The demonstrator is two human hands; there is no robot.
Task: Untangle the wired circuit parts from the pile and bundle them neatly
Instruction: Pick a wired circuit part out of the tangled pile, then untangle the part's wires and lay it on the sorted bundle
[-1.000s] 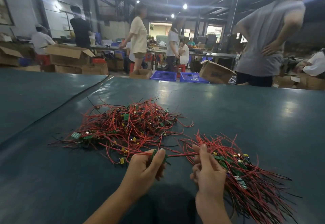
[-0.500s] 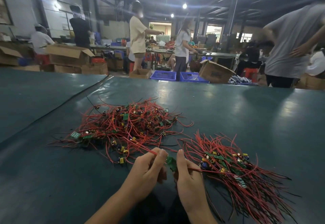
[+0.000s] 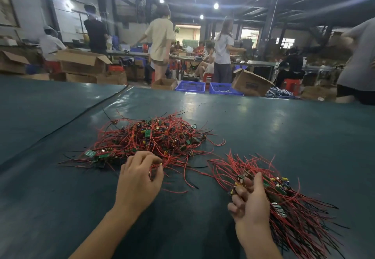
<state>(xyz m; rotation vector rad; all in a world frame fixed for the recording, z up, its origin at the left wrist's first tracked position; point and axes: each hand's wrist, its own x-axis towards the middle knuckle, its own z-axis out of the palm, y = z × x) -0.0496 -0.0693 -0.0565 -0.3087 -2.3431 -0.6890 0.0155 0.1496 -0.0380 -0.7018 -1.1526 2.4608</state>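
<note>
I work at a dark green table (image 3: 263, 137) in a busy workshop, with cardboard boxes (image 3: 81, 61) and blue crates (image 3: 190, 86) beyond its far edge and bare surface all round. My left hand (image 3: 140, 179) pinches red wires (image 3: 165, 162) at the tangled pile's (image 3: 154, 137) near edge. My right hand (image 3: 251, 202) grips the sorted bundle (image 3: 288, 204) just beside it, whose wire ends run off the bottom of the view.

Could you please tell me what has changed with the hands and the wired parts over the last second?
The hands, together on one part a second ago, have split. The left hand went forward and pinches red wires at the near edge of the tangled pile. The right hand swung right and grips the sorted bundle at its boards. Both heaps stayed put on the table.
</note>
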